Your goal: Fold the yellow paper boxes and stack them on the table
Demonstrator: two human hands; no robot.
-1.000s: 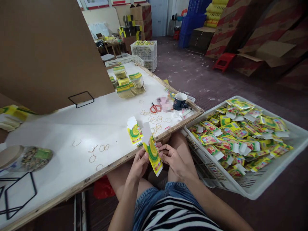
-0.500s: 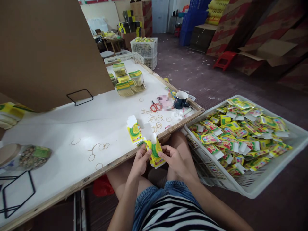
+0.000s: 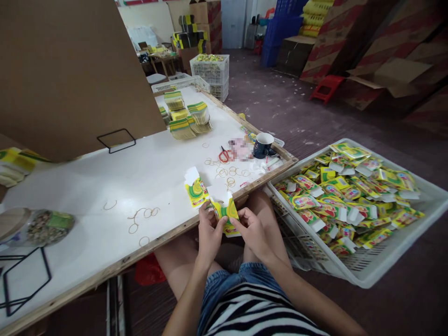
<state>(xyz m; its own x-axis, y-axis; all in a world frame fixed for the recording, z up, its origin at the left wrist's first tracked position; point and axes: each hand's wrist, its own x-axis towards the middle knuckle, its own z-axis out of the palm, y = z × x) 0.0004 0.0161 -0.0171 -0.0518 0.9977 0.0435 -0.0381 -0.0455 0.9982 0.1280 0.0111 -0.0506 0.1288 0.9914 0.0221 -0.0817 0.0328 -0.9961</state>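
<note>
Between my hands is a small yellow-green carton [image 3: 227, 208] with white flaps at its far end, held just off the table's front edge. My left hand [image 3: 211, 229] grips its left side, the thumb lying on the printed face. On the other side my right hand [image 3: 252, 228] pinches it with thumb and fingers. Just beyond my left hand, a stack of flat yellow-green carton blanks [image 3: 196, 190] lies at the table edge with white flaps pointing away. The underside of the held carton is hidden.
At right stands a white plastic crate [image 3: 367, 275] of small cartons. On the white table [image 3: 87, 186] are rubber bands [image 3: 133, 228], red-handled scissors [image 3: 224, 155], a dark mug [image 3: 263, 145], bundled cartons [image 3: 182, 128] and a jar [image 3: 49, 227]. A large brown cardboard sheet [image 3: 70, 79] rises at left.
The carton has shifted slightly right and away from me, and its near end now tilts differently. My left hand has moved right and its thumb lies further over the carton.
</note>
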